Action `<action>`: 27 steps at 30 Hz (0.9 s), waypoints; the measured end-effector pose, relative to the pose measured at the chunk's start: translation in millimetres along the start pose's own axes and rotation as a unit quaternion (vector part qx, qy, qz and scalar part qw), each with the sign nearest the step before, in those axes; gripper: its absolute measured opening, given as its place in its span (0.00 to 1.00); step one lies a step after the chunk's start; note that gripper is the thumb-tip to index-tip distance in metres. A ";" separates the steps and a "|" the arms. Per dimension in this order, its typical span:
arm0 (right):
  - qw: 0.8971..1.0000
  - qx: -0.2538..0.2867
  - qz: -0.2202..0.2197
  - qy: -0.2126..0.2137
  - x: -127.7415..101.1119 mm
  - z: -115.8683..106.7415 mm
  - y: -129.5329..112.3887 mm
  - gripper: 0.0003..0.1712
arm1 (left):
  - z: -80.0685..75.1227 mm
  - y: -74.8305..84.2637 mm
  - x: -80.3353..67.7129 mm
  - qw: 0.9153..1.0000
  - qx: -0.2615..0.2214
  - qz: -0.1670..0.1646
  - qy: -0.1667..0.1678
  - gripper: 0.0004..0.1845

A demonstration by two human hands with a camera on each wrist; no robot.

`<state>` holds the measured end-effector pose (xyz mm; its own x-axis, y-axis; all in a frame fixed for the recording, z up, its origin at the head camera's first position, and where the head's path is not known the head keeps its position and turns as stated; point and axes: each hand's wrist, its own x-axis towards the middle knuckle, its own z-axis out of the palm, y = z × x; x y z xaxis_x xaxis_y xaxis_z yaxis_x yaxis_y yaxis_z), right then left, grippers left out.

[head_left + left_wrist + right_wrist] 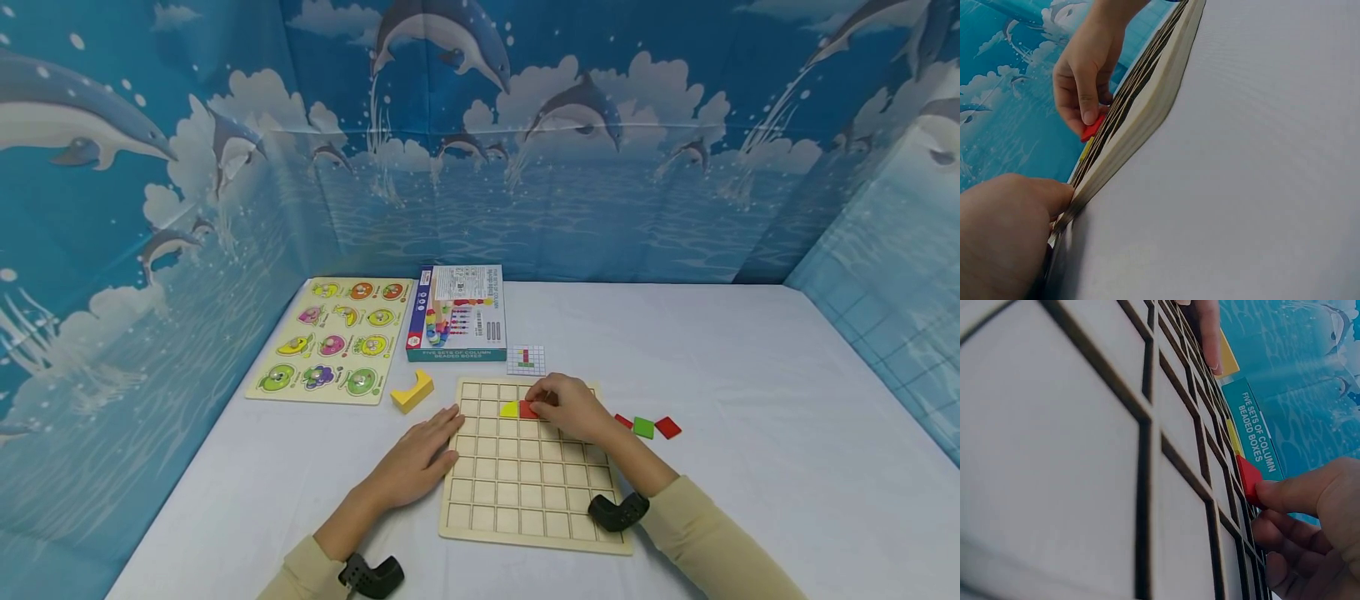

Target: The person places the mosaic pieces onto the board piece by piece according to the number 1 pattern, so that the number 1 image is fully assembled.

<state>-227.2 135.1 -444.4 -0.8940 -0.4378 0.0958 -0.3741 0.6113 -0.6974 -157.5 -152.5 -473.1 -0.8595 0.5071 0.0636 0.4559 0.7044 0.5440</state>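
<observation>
A wooden grid board [517, 496] lies on the table, its squares marked off by raised lines. My right hand [572, 407] pinches a red square tile [1249, 478] between thumb and fingers, at a cell near the board's far edge. Directly left of this tile is a yellow piece [509, 409] with a slanted or rounded side. My left hand [420, 454] rests against the board's left edge, fingers stretched out and touching it. Right of the board lie a green tile [643, 427], a red tile [667, 427] and another red tile [622, 421], partly hidden by the right arm.
Beyond the board lies a small gridded pattern card [526, 360]. Behind it is a printed box [467, 333]. A fruit picture board [330, 337] lies at the back left, with a yellow curved block [412, 391] beside it. A dolphin-print curtain [525, 192] surrounds the white table [750, 500].
</observation>
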 end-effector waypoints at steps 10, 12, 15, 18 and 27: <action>1.000 -0.018 -0.002 -0.002 -0.9 0.8 -1.3 0.06 | 0.6 -0.6 0.0 1.000 0.000 0.002 0.000 0.29; 1.000 -0.018 0.000 -0.001 -1.0 1.4 -1.4 0.06 | 0.6 -0.6 -0.1 1.000 0.001 0.001 0.000 0.29; 1.000 -0.016 0.001 0.001 -1.4 1.7 -1.1 0.07 | 0.6 -0.6 -0.1 1.000 0.002 0.000 0.000 0.29; 1.000 -0.011 -0.001 0.003 -2.4 1.5 -0.9 0.07 | 0.4 -0.4 -0.2 1.000 0.001 -0.001 -0.001 0.29; 1.000 0.015 0.009 0.016 -7.3 -3.2 2.4 0.06 | 0.2 -0.5 -0.8 1.000 0.000 0.000 -0.001 0.29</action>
<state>-222.4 141.8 -444.5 -0.9079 -0.4057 0.1053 -0.3511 0.5990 -0.7197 -157.0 -153.2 -473.7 -0.8592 0.5079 0.0611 0.4551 0.7043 0.5449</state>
